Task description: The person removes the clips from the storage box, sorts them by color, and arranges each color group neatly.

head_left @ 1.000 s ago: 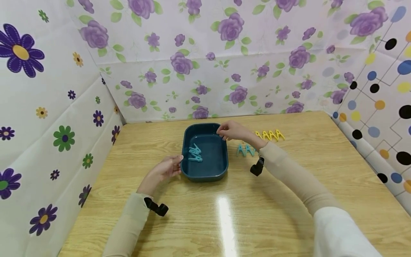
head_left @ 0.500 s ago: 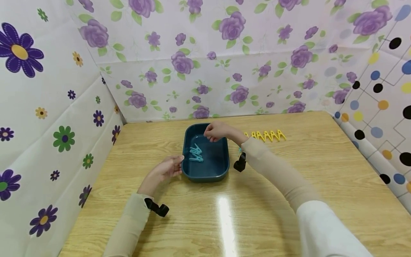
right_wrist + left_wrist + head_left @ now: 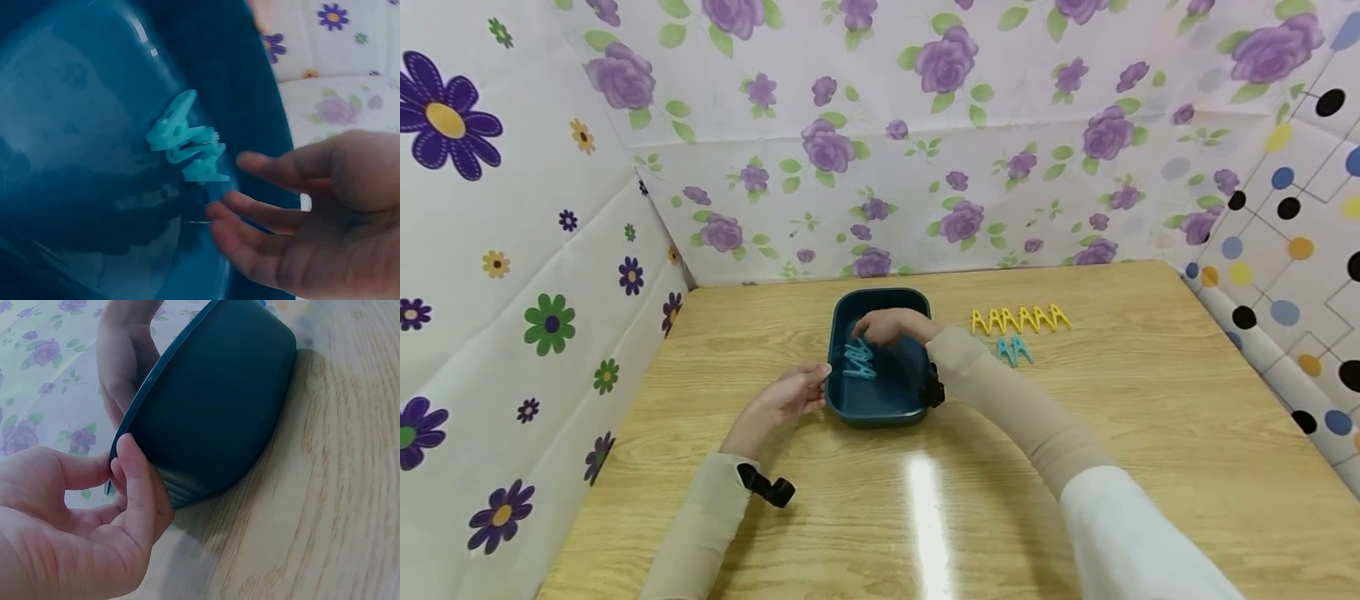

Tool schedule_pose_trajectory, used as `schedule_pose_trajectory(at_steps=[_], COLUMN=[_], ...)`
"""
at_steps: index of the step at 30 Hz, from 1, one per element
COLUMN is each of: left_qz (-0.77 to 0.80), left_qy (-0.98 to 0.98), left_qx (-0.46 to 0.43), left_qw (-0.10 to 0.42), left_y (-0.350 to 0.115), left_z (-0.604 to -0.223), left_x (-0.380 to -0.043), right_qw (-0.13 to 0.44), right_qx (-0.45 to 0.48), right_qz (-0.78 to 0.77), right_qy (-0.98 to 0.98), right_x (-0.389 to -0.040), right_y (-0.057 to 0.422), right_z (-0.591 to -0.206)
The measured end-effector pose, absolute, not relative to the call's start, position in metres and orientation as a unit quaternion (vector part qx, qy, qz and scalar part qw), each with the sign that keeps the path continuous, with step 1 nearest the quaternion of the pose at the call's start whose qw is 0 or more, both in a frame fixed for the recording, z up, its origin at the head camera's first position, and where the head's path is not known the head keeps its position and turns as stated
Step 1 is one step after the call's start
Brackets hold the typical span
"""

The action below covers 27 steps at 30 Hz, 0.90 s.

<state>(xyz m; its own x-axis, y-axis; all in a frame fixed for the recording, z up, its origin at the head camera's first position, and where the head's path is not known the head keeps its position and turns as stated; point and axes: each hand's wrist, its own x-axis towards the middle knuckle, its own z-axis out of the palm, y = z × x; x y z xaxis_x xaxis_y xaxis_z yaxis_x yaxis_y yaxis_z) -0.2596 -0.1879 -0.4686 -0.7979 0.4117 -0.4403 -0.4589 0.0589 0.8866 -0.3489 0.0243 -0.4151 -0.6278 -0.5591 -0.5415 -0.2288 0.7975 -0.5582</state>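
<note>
My left hand pinches the left rim of a dark teal plastic basin between thumb and fingers, which the left wrist view shows from outside. Inside the basin, a few light teal clothespins lie close together by the left wall. My right hand is inside the basin beside them. In the right wrist view its thumb and fingers are spread apart near the lowest clothespin, and nothing shows between them. Whether a fingertip touches a clothespin cannot be told.
Several yellow clothespins stand in a row on the wooden table, right of the basin. In front of them are teal clothespins, their row partly covered by my right sleeve. Flowered sheets close off the back and left.
My right hand has moved left and down, from over the basin's right rim to the teal clothespins inside. The left hand keeps its grip on the rim.
</note>
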Motion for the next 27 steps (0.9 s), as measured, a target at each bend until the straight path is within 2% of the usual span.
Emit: schedule_pose_trajectory(at_steps=[3, 6, 17, 23, 25, 27], left_qz=[0.686, 0.686, 0.683, 0.681, 0.68, 0.68], left_qy=[0.654, 0.655, 0.66, 0.664, 0.665, 0.664], left_qx=[-0.019, -0.019, -0.024, -0.028, -0.03, -0.029], left_qw=[0.318, 0.316, 0.313, 0.309, 0.308, 0.31], left_y=[-0.186, -0.183, -0.186, -0.187, -0.187, -0.187], left_z=[-0.469, -0.469, -0.469, -0.469, -0.469, -0.469], left_x=[-0.259, -0.259, -0.259, -0.26, -0.26, -0.26], right_qw=[0.397, 0.402, 0.339, 0.275, 0.273, 0.299], right_qx=[-0.232, -0.231, -0.196, -0.18, -0.191, -0.2], right_qz=[-0.158, -0.129, -0.085, -0.04, -0.02, -0.014], right_qy=[0.874, 0.877, 0.916, 0.944, 0.943, 0.933], right_x=[-0.35, -0.35, -0.347, -0.344, -0.343, -0.343], right_y=[0.018, 0.015, 0.021, 0.021, 0.02, 0.019], right_z=[-0.421, -0.424, -0.416, -0.413, -0.415, -0.417])
